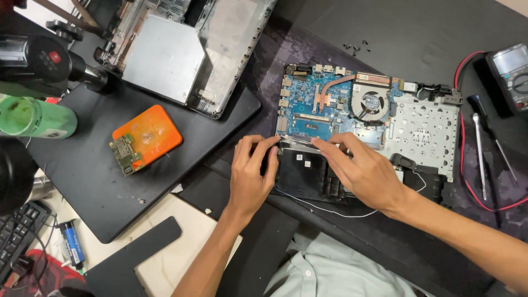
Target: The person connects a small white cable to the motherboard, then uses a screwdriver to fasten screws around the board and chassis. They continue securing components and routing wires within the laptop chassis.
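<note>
Cluttering dark workbench [396,33]: laptop parts.

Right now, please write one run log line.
left hand: on black drive | right hand: on its top edge | blue board behind

Illumination is bright, even and diffuse, from overhead. Shadows are soft: a faint one lies under the left hand [250,176] and another beneath the right hand [363,170]. Mild glare shows on the silver drive cover [162,58] up and left of the hands. Focus is sharp on the blue circuit board [313,107] just above the fingers. The dark objects at the far left edge are blurred and stretched.
</note>
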